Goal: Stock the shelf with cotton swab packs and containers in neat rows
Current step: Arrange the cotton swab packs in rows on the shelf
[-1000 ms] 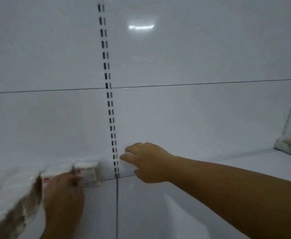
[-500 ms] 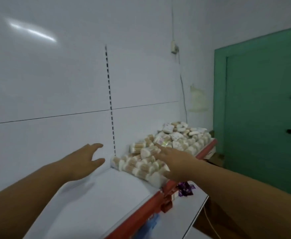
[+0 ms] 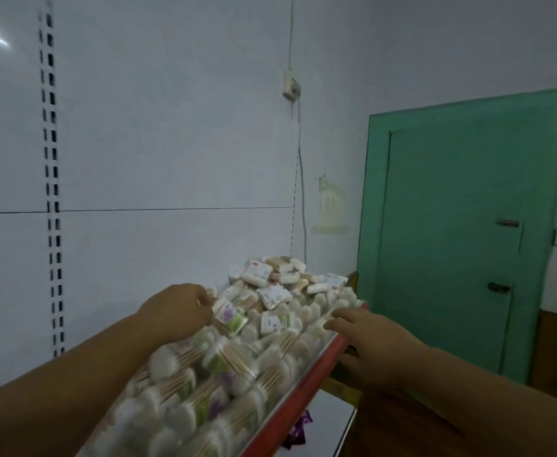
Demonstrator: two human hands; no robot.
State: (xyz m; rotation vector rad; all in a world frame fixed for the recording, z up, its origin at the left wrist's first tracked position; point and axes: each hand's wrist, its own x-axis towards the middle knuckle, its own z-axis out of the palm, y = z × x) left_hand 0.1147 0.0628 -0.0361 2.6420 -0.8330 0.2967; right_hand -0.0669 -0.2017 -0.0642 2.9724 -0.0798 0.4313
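Clear cotton swab packs (image 3: 224,367) with wooden sticks lie in rows along the shelf, whose red front edge (image 3: 290,407) runs diagonally. Farther back, flat white packs (image 3: 260,275) are heaped loosely. My left hand (image 3: 178,308) reaches over the rows from the left, its fingers curled on a pack at the heap's near side. My right hand (image 3: 363,338) rests on the red edge with its fingers stretched over the front packs and its thumb below the edge. The image is blurred by motion.
A white back panel with a slotted upright (image 3: 52,192) stands behind the shelf. A green door (image 3: 452,225) is on the right. Below is a white lower shelf (image 3: 326,420) with a purple wrapper (image 3: 298,430). A wall socket (image 3: 290,85) with a cable hangs above the heap.
The view swung right from the bare left part of the shelf to the swab pile. My left hand moved from open near the back panel to curled on a pack; my right hand reached the front edge.
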